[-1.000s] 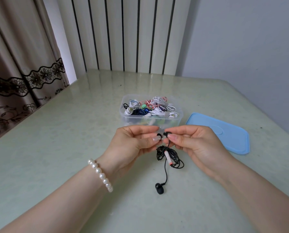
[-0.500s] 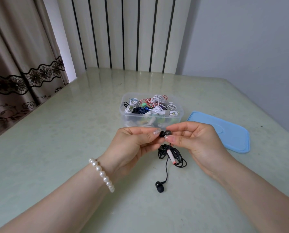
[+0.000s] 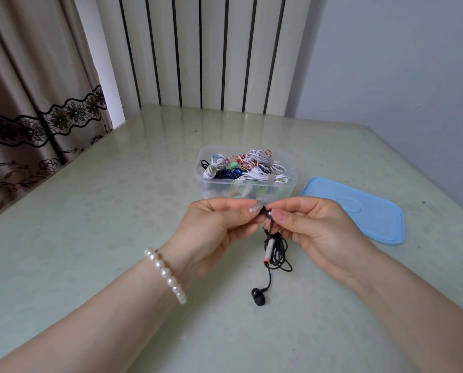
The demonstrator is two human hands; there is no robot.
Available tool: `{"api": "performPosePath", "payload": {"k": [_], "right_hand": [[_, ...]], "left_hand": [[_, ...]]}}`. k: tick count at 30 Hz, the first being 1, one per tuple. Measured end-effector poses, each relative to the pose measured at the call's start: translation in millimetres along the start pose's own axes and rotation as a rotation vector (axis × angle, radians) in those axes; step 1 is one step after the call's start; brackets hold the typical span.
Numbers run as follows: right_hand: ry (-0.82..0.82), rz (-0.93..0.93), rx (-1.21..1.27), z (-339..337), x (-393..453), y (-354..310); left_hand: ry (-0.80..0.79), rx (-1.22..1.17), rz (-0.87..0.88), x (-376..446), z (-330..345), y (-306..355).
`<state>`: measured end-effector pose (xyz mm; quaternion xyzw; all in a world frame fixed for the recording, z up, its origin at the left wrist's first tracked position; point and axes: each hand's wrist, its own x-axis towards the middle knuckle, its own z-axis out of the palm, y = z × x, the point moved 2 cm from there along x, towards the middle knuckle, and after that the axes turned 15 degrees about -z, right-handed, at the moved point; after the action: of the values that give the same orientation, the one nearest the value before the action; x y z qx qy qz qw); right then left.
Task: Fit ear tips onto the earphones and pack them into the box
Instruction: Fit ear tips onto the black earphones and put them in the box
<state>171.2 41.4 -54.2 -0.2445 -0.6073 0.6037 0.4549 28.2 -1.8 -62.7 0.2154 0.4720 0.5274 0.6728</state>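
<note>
Black earbud [image 3: 265, 212] — pinched between left hand [image 3: 214, 227] and right hand [image 3: 319, 227].

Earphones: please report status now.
Both hands, left and right, pinch one earbud. Other earbud dangles. Box open, lid aside. Nothing blocking.

The left hand [image 3: 219, 227] has closed its gap to the right hand [image 3: 313, 224], pressing the ear tip [image 3: 264, 211] onto the earbud [image 3: 270, 212].
</note>
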Motion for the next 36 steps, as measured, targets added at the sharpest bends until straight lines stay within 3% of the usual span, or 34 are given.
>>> {"api": "performPosePath", "payload": {"k": [13,36], "right_hand": [[0.043,-0.109,-0.14,-6.3,2.7,-2.4],[0.007,-0.091,-0.283,-6.0,1.9,-3.7]], "left_hand": [[-0.06,-0.04,-0.041,0.7,1.3,-1.1],[-0.025,0.032,-0.009,-0.3,1.8,-1.6]]}}
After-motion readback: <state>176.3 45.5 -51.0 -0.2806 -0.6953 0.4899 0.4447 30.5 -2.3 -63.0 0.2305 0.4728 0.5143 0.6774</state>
